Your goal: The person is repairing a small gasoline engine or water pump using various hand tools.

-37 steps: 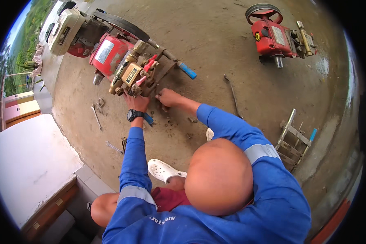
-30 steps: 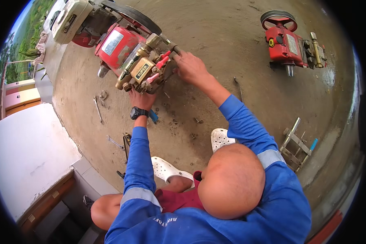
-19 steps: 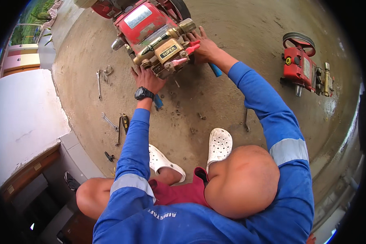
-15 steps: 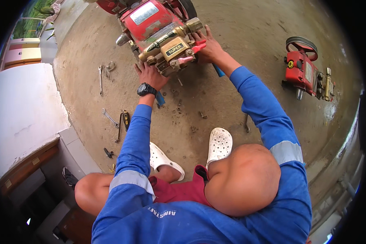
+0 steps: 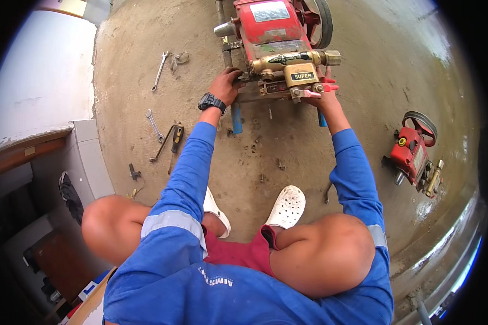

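Observation:
A red pump (image 5: 268,24) with a brass head and a black pulley wheel stands in front of me on a metal frame with blue-gripped handles (image 5: 237,119). My left hand (image 5: 225,86), with a black watch on its wrist, is closed on the frame's left side, fingers bent over the bar. On the other side, my right hand (image 5: 328,100) grips low by the frame, close to the red-handled valves (image 5: 326,86). The brass head (image 5: 300,76) hides part of its fingers.
A second, smaller red pump (image 5: 415,151) sits on the floor at the right. To the left lie a combination wrench (image 5: 160,71), another wrench (image 5: 154,125), a screwdriver (image 5: 177,142) and a dark small tool (image 5: 134,172). Loose bolts (image 5: 281,164) are scattered near my white clogs (image 5: 287,207).
The whole view has swung, so the pump appears farther right and straighter. My left hand's fingers, spread before, are now curled at the frame's left side. The right hand stays at the pump's right.

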`<state>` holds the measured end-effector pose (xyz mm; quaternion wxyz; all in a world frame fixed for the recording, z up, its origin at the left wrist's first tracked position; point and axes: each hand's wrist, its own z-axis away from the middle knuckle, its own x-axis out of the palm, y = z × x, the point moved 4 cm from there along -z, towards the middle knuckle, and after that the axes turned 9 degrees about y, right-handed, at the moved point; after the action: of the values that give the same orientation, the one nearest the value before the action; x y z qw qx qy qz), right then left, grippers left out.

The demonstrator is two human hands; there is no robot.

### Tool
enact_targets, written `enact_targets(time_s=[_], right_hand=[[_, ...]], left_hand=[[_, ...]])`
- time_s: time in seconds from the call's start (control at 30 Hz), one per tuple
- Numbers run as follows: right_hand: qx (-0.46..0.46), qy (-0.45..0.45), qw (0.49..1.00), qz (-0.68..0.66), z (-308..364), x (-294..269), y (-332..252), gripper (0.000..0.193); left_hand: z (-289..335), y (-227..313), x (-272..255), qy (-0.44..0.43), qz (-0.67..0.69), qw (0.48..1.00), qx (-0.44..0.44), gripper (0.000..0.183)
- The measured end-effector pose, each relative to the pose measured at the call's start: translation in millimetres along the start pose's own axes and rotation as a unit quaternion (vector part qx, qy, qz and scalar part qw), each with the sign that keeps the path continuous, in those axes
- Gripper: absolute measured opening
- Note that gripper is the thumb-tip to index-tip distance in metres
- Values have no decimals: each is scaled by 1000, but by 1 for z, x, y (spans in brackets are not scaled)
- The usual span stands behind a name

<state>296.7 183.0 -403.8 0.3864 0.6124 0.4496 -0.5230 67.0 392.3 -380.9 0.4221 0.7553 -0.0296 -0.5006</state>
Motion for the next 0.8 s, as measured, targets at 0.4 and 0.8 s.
enact_targets(time_s=[0.4,0.8], right_hand=[[-27,249,940,-233,18,-7,-4,68],[-4,-68,995,74,41,17,63,49]], left_hand=[[7,0,6,106,-25,994,10,38],[7,15,23,30,327,890,-318,40]])
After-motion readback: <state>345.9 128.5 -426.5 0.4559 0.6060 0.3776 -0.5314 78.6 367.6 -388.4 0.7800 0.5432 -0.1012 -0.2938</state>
